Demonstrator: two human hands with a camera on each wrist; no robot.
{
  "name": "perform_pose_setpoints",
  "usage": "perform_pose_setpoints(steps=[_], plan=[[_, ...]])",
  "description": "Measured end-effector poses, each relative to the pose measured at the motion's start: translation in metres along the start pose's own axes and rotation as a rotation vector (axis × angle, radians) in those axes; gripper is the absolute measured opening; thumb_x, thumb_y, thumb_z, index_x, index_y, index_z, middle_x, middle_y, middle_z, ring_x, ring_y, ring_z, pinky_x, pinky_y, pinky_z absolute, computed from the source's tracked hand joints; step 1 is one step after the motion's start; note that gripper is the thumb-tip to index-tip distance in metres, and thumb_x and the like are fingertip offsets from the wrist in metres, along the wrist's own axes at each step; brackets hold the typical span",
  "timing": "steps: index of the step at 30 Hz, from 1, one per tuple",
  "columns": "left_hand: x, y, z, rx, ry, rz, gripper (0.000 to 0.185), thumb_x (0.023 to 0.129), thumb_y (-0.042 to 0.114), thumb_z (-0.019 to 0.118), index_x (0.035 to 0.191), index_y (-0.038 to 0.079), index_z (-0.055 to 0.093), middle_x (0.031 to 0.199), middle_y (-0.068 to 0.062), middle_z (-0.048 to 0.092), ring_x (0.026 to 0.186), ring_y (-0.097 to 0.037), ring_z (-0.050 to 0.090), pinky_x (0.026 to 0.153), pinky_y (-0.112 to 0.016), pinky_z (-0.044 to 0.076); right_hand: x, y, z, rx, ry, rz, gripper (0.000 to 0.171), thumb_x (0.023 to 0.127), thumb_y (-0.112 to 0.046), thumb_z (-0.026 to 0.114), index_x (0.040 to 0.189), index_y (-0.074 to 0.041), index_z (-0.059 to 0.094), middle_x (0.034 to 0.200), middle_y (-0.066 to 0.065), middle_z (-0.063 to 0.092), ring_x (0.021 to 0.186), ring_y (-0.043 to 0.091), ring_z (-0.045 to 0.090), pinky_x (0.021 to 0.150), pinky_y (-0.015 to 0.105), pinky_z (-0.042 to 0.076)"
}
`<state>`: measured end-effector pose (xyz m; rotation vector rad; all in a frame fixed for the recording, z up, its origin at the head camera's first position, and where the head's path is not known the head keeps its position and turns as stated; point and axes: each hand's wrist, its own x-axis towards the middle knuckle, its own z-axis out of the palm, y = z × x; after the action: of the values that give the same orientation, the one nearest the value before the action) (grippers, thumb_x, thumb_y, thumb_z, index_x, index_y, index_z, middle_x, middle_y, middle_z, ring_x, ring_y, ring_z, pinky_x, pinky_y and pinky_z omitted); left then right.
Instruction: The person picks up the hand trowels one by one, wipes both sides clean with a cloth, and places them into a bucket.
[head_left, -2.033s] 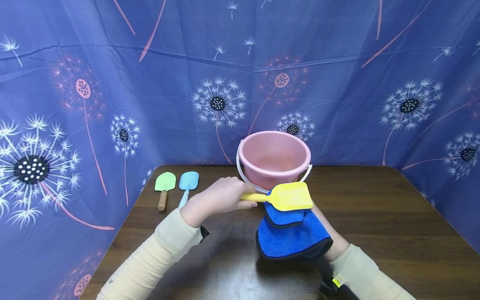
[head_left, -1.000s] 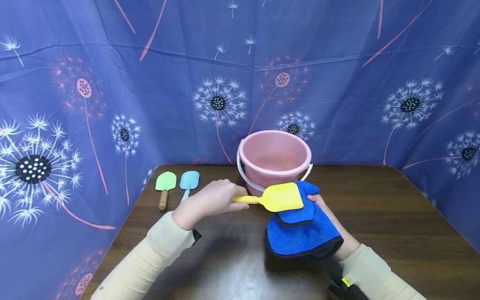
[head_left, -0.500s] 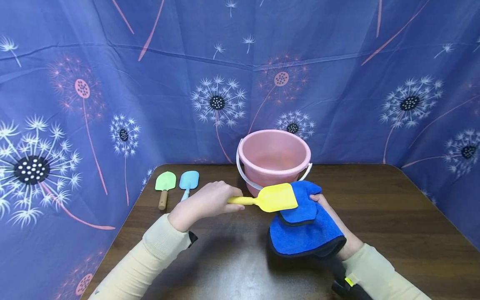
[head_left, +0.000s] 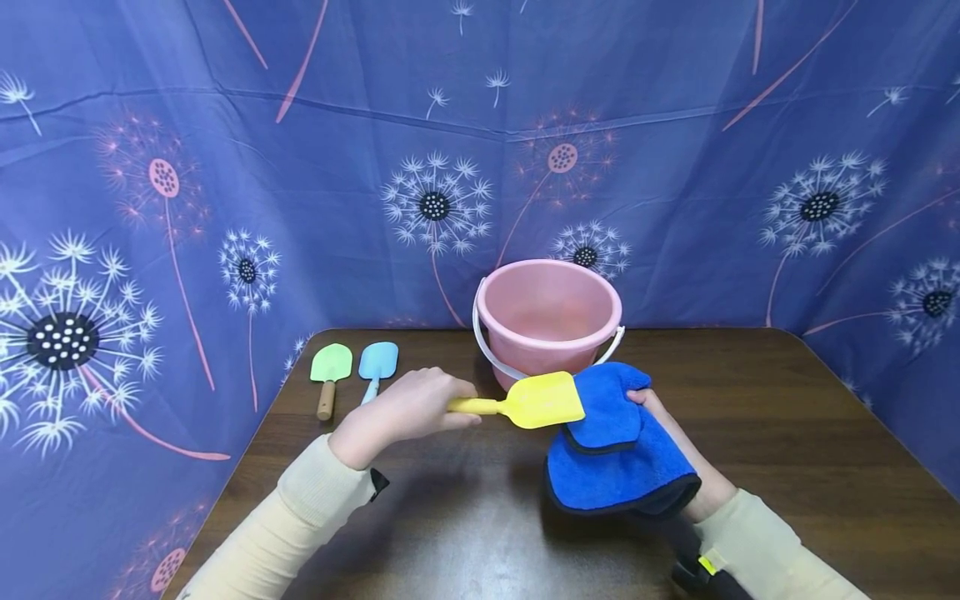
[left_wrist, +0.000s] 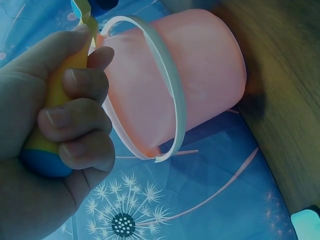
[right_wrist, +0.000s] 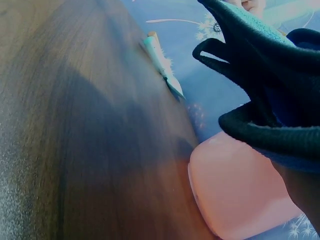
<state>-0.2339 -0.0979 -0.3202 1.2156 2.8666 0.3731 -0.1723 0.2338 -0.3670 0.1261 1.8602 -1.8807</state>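
My left hand (head_left: 408, 412) grips a yellow toy shovel (head_left: 543, 400) by its handle, blade pointing right. In the left wrist view the fingers (left_wrist: 77, 112) curl round the handle, whose end is blue. A blue cloth (head_left: 622, 467) with dark edging hangs from my right hand (head_left: 670, 427), which holds it with most of the fingers hidden beneath. The blade tip meets the cloth's left edge in the head view; whether they touch, I cannot tell. The right wrist view shows the cloth's dark folds (right_wrist: 280, 140) near the lens.
A pink bucket (head_left: 547, 354) with a white handle stands at the back of the brown table (head_left: 750, 417). At the back left lie a green shovel (head_left: 331, 363) with a wooden handle and a light blue shovel (head_left: 378, 360). Behind hangs a blue dandelion-print curtain (head_left: 337, 167).
My left hand has drawn the yellow shovel leftward, so its blade no longer lies over the cloth's middle. My right hand has shifted right with the cloth. The bucket stays put.
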Motion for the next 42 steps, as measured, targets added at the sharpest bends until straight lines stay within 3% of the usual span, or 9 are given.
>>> perform_pose_setpoints(steps=[13, 20, 34, 38, 42], plan=[[-0.008, -0.008, 0.006, 0.015, 0.016, -0.018, 0.018, 0.084, 0.036, 0.069, 0.074, 0.023, 0.061, 0.053, 0.013, 0.037, 0.048, -0.004, 0.033, 0.044, -0.023, 0.029, -0.003, -0.001, -0.008, -0.044, 0.035, 0.029, 0.083, 0.085, -0.077, 0.018, 0.146, -0.034, -0.018, 0.155, 0.013, 0.001, 0.132, 0.047, 0.027, 0.093, 0.061, 0.04], [-0.013, -0.012, 0.007, 0.0, 0.007, -0.037, 0.017, 0.083, 0.034, 0.07, 0.075, 0.021, 0.062, 0.054, 0.013, 0.039, 0.049, -0.004, 0.034, 0.045, -0.022, 0.029, -0.008, -0.005, -0.016, -0.046, 0.039, 0.016, 0.082, 0.087, -0.074, 0.017, 0.146, -0.027, -0.016, 0.152, 0.018, 0.006, 0.131, 0.048, 0.027, 0.092, 0.059, 0.041], [-0.015, -0.016, -0.007, 0.028, 0.023, -0.054, 0.019, 0.082, 0.031, 0.071, 0.072, 0.02, 0.059, 0.053, 0.011, 0.038, 0.048, -0.005, 0.034, 0.045, -0.022, 0.03, -0.015, -0.011, -0.029, -0.06, 0.094, 0.026, 0.084, 0.09, -0.07, 0.019, 0.145, -0.025, -0.025, 0.153, 0.023, -0.008, 0.133, 0.052, 0.015, 0.093, 0.065, 0.034], [-0.014, -0.016, -0.015, 0.039, 0.032, -0.05, 0.018, 0.082, 0.03, 0.07, 0.073, 0.019, 0.059, 0.053, 0.011, 0.038, 0.048, -0.005, 0.034, 0.045, -0.022, 0.029, -0.014, -0.01, -0.031, -0.016, 0.135, -0.024, 0.078, 0.093, -0.065, 0.021, 0.146, -0.022, -0.018, 0.153, 0.02, -0.005, 0.133, 0.047, 0.015, 0.1, 0.065, 0.026], [-0.011, -0.013, -0.022, 0.046, 0.06, -0.032, 0.018, 0.083, 0.029, 0.07, 0.074, 0.018, 0.059, 0.054, 0.01, 0.04, 0.048, -0.005, 0.035, 0.045, -0.021, 0.03, -0.014, -0.009, -0.033, -0.005, 0.207, -0.12, 0.047, 0.098, -0.053, 0.028, 0.137, -0.029, 0.016, 0.14, 0.006, 0.029, 0.117, 0.021, 0.042, 0.095, 0.041, 0.041]])
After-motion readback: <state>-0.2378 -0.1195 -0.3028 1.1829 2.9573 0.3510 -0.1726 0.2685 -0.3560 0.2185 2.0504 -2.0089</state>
